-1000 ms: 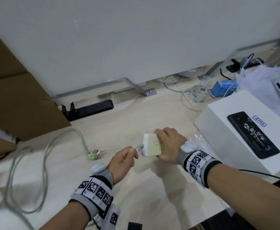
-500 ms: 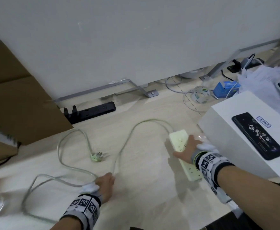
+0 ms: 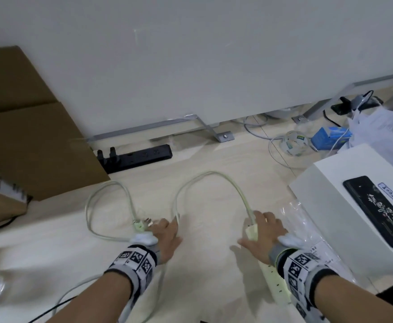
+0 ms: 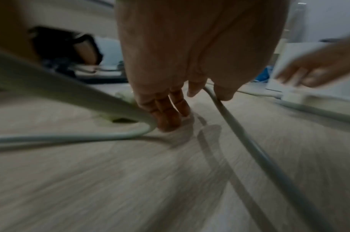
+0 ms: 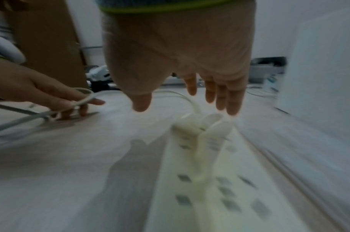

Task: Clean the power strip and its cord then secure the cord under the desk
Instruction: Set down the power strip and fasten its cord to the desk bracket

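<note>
Cream plastic: the power strip [image 3: 272, 279] lies flat on the pale wood table [image 3: 205, 164], by its near edge, just beside a white box [image 3: 326, 206].
Long axis: runs from the near edge away toward the wall, tilted a little leftward at the far end; the socket face is up.
Cord end: the far end of the strip points away from the person, and the cord [image 3: 205, 174] leaves it there, arches toward the far side, then drops back to the left hand.
Plug: the pale green plug [image 3: 140, 225] lies just left of the left hand, prongs pointing right.
Writing: the black slab [image 3: 375, 213] on the white box carries white script too blurred to read; a small blue-bordered label beside it cannot be read for certain.
Right hand [image 3: 262, 236]: spread wide, fingers straight, over the strip's cord end; contact cannot be told.
Left hand [image 3: 166, 235]: fingers straight and slightly spread on the table, with the cord running between them, not clenched.
Black power strip [image 3: 136, 157]: lies along the far edge, near brown cardboard [image 3: 34, 127].
</note>
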